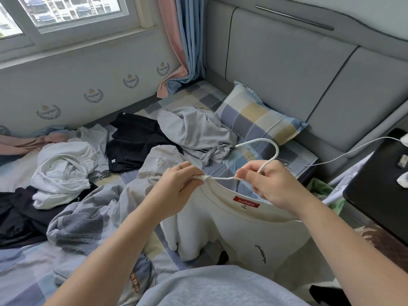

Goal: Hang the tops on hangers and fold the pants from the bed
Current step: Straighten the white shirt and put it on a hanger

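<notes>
Far left, a crumpled pink cloth (19,144) is lying against the wall, with a heap of black garments (17,215) spreading below it at the frame edge. Just right of these, a bunched white cotton garment (64,171) is sitting on the blue-and-cream checked bed cover (26,268). A grey ribbed knit garment (81,228) is lying in front of it, and a light grey garment with printed lettering (161,160) is draping over that towards the centre. Behind, a black top with a small white cross mark (132,146) is lying flat near the wall, and a crumpled pale grey-blue top (194,131) is resting beside it, touching the checked pillow (256,115).

At centre, the left hand (176,186), wearing a ring, is pinching the left side of the neckline of a cream cotton T-shirt with a red neck label (254,230), fingers curled tightly on the fabric. The cream cotton T-shirt is hanging between both hands above the near edge of the bed, its body falling towards the person's lap. A white wire hanger (269,149) is standing with its hook upright above the collar; one thin arm of it is running across to the left hand's pinch. The right hand (271,186) is gripping the white wire hanger at the base of the hook, thumb and fingers closed round it.

Further right, a thin white cable (344,151) is trailing from the bed to a black tabletop (379,186). The grey padded headboard (287,62) is standing behind the pillow.
</notes>
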The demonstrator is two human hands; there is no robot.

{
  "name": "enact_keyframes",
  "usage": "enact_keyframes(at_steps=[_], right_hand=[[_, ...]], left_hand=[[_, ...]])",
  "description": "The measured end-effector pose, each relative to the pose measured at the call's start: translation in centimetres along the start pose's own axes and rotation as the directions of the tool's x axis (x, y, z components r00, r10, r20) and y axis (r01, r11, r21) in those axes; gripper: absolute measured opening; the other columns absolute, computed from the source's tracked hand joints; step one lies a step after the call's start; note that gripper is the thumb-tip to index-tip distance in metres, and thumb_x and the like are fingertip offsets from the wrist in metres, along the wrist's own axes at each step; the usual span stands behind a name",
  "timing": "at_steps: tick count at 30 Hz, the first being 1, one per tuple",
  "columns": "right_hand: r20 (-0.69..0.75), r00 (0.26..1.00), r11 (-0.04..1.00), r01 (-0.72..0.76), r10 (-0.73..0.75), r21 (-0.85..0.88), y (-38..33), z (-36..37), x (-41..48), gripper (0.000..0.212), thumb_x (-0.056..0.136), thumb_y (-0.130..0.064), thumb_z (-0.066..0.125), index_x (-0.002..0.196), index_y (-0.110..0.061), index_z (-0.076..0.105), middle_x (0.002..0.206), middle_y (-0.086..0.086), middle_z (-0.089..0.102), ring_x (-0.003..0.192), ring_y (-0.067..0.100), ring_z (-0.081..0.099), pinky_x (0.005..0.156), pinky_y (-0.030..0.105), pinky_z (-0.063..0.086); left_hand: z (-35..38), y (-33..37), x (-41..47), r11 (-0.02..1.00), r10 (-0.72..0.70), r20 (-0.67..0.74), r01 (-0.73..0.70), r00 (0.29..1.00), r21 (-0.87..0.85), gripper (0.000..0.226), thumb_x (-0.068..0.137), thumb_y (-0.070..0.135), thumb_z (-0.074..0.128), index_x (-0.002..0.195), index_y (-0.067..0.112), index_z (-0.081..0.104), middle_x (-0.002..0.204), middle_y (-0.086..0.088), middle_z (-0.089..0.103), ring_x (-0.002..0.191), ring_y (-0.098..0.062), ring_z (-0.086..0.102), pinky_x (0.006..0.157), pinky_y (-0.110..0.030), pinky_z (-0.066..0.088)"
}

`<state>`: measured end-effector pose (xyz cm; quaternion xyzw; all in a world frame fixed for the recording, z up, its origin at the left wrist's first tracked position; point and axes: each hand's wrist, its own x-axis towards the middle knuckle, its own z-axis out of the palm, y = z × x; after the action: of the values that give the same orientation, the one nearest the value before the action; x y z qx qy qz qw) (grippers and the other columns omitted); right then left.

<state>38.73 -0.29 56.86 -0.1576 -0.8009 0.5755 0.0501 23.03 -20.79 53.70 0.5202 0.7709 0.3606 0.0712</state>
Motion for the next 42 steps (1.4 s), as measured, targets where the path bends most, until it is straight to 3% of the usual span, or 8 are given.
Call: enact_keyframes(at_steps=[6, 12, 16, 19, 23, 27, 31, 42], right_hand=[[0.019, 0.987, 0.965, -0.152, 0.16, -0.213, 5.0, -4.0, -0.9, 0.026, 0.082, -0.036, 0.08, 0.105, -0.038, 0.068, 0.101, -0.022, 0.071, 0.095, -0.007, 0.065, 0.078, 0.007, 0.048], [0.017, 0.896, 0.856, -0.418, 0.443, -0.304, 10.0, -7.3, -3.1, 0.006, 0.091, -0.022, 0.074, 0.092, -0.017, 0.076, 0.099, 0.019, 0.073, 0.085, 0.035, 0.068, 0.09, 0.059, 0.053], [-0.355, 0.905, 0.929, -0.317, 0.235, -0.193, 8.8, -6.8, -3.5, 0.016, 0.086, -0.02, 0.078, 0.072, -0.019, 0.07, 0.065, 0.006, 0.066, 0.064, 0.02, 0.055, 0.058, 0.026, 0.05], [-0.457, 0.887, 0.98, -0.142, 0.065, -0.137, 6.0, -5.7, -3.8, 0.012, 0.086, -0.018, 0.078, 0.078, -0.015, 0.069, 0.07, 0.01, 0.066, 0.062, 0.014, 0.052, 0.054, 0.026, 0.043], [-0.4, 0.898, 0.958, 0.07, -0.182, -0.279, 2.5, -4.6, -4.5, 0.008, 0.083, -0.01, 0.078, 0.081, -0.011, 0.07, 0.084, -0.002, 0.064, 0.079, 0.005, 0.058, 0.073, 0.014, 0.045], [-0.353, 0.915, 0.936, 0.065, -0.194, -0.346, 2.1, -4.5, -4.7, 0.017, 0.084, -0.011, 0.076, 0.084, -0.009, 0.06, 0.12, -0.014, 0.059, 0.114, -0.008, 0.053, 0.1, 0.015, 0.042], [-0.384, 0.918, 0.972, 0.006, -0.098, -0.235, 2.9, -4.5, -5.0, 0.024, 0.088, -0.013, 0.074, 0.095, -0.014, 0.051, 0.088, 0.004, 0.064, 0.085, 0.024, 0.062, 0.083, 0.042, 0.05], [-0.308, 0.916, 0.889, 0.101, -0.259, -0.447, 4.2, -3.8, -7.8, 0.035, 0.103, -0.039, 0.05, 0.086, -0.014, 0.066, 0.058, -0.004, 0.048, 0.049, 0.005, 0.04, 0.05, 0.02, 0.034]], left_hand=[[-2.4, -1.3, -0.2, 0.997, -0.078, -0.196, 0.08, 0.978, 0.003, 0.012, 0.092, 0.011, 0.062, 0.097, 0.003, 0.07, 0.085, 0.018, 0.053, 0.078, 0.001, 0.052, 0.071, -0.015, 0.039], [-4.8, -2.7, -0.9, 0.989, -0.141, -0.218, 0.147, 0.966, 0.011, 0.009, 0.093, 0.001, 0.065, 0.098, 0.006, 0.071, 0.084, -0.002, 0.057, 0.081, -0.015, 0.053, 0.073, -0.018, 0.039], [-4.8, -3.4, -1.0, 0.982, -0.166, -0.162, 0.178, 0.973, 0.066, 0.013, 0.093, 0.002, 0.066, 0.103, 0.003, 0.073, 0.083, -0.006, 0.055, 0.074, -0.019, 0.05, 0.069, -0.016, 0.037], [-4.9, -3.5, -1.0, 0.979, -0.134, -0.139, 0.153, 0.981, 0.133, 0.014, 0.092, 0.006, 0.068, 0.105, 0.005, 0.075, 0.082, -0.001, 0.055, 0.071, -0.013, 0.049, 0.068, -0.01, 0.036], [-4.3, -3.0, -0.8, 0.988, -0.086, -0.181, 0.107, 0.98, 0.109, 0.012, 0.092, 0.004, 0.068, 0.102, 0.005, 0.074, 0.083, 0.014, 0.053, 0.075, -0.016, 0.052, 0.072, -0.027, 0.042], [-3.6, -1.8, -0.6, 0.996, -0.086, -0.249, 0.077, 0.965, -0.047, 0.01, 0.091, 0.002, 0.067, 0.098, 0.005, 0.074, 0.083, 0.017, 0.053, 0.073, -0.003, 0.049, 0.071, -0.011, 0.036], [-3.3, -1.0, -0.4, 0.982, -0.113, -0.226, 0.074, 0.967, -0.174, 0.011, 0.091, 0.008, 0.066, 0.098, 0.013, 0.073, 0.078, 0.001, 0.053, 0.07, -0.007, 0.047, 0.069, -0.013, 0.036], [-2.3, -0.5, 2.5, 0.983, -0.036, -0.094, 0.018, 0.995, -0.185, 0.009, 0.092, 0.017, 0.069, 0.098, 0.022, 0.074, 0.082, 0.011, 0.054, 0.077, -0.01, 0.051, 0.071, -0.02, 0.039]])
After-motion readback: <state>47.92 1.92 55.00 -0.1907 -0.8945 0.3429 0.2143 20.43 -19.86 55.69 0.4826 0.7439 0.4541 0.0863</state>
